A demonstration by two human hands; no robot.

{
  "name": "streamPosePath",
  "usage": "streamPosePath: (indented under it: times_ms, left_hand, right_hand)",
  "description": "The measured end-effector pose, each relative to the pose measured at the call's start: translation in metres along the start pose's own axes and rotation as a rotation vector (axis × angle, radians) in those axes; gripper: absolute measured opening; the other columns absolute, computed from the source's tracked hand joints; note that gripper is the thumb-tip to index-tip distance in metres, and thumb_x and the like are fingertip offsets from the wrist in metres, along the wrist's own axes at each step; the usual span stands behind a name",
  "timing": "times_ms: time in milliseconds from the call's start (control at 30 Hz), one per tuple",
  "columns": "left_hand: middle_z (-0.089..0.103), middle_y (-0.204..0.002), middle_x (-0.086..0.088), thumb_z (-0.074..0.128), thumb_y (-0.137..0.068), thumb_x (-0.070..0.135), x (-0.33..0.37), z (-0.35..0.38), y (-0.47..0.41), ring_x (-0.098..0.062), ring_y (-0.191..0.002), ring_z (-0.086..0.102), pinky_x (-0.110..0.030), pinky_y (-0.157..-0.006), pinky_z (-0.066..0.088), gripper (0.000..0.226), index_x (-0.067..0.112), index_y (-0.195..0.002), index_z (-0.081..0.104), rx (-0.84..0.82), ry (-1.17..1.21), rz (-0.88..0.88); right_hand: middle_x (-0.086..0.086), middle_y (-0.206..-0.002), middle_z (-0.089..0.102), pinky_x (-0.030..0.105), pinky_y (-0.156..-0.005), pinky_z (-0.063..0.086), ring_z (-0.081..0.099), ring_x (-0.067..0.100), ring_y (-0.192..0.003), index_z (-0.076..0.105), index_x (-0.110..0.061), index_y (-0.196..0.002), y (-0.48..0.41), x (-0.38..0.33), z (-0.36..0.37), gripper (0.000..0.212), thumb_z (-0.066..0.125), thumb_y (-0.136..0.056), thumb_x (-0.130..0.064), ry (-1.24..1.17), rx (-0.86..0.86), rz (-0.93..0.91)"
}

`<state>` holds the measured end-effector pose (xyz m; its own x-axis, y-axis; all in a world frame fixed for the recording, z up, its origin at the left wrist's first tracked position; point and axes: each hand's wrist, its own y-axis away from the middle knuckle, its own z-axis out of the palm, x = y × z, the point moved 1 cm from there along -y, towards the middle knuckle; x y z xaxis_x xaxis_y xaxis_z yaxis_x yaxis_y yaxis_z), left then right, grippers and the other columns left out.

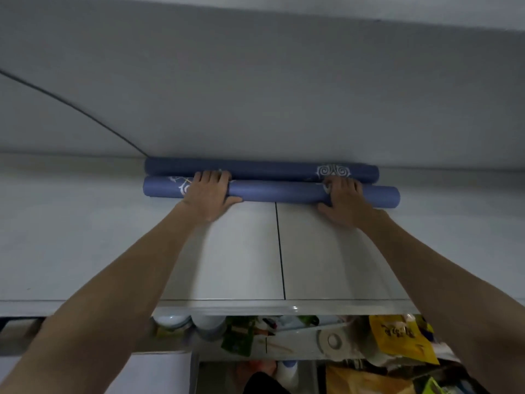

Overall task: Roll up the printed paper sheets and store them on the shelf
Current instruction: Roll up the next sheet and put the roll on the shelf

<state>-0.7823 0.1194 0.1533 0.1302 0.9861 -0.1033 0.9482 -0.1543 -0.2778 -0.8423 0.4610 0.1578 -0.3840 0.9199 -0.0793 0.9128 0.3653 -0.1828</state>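
Two rolled blue paper sheets with white swirl prints lie side by side on top of a white cabinet [85,237]. The far roll [255,169] lies by the wall. The near roll [278,191] lies against it, shifted a little right. My left hand [208,194] grips the near roll close to its left end, fingers curled over the top and thumb underneath. My right hand [342,199] grips the same roll toward its right end in the same way. Both arms reach up and forward.
The cabinet has two white doors split by a dark seam [279,251]. The wall and ceiling close in right behind the rolls. Below the cabinet, a cluttered shelf holds white lidded containers [173,322], a yellow bag [397,339] and green packets [238,336].
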Motion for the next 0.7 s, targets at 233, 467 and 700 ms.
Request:
streamPosePath:
  times_ms: [233,467,700]
  left_hand:
    - [0.052,-0.127,-0.026,0.058,-0.091,0.043,0.020,-0.014,-0.010,-0.044,-0.114,0.049,-0.048,-0.095,0.034,0.063,0.005,-0.141,0.048,0.031,0.126,-0.221]
    - [0.063,-0.114,-0.022,0.044,-0.088,0.038,0.018,-0.073,0.121,-0.041,-0.098,0.061,-0.046,-0.084,0.049,0.049,0.004,-0.118,0.063,0.201,0.380,-0.400]
    - [0.071,-0.098,0.008,0.044,-0.097,0.044,0.054,-0.124,0.372,-0.018,-0.088,0.066,-0.038,-0.081,0.050,0.035,0.022,-0.113,0.066,0.091,0.473,-1.022]
  right_hand:
    - [0.022,-0.153,0.036,0.051,-0.115,0.021,0.034,0.043,-0.139,0.029,-0.010,-0.155,-0.030,0.002,-0.008,0.062,0.048,-0.102,-0.037,0.198,-0.012,-0.080]
    - [0.024,-0.117,0.063,0.054,-0.091,0.050,0.061,0.045,-0.105,0.061,-0.002,-0.123,0.005,-0.099,-0.028,0.033,0.058,-0.095,-0.019,-0.172,0.103,-0.246]
    - [0.000,-0.103,0.067,0.039,-0.087,0.045,0.059,0.020,-0.096,0.070,-0.016,-0.105,0.126,-0.272,-0.040,0.022,0.052,-0.094,-0.026,-0.619,-0.046,-0.830]
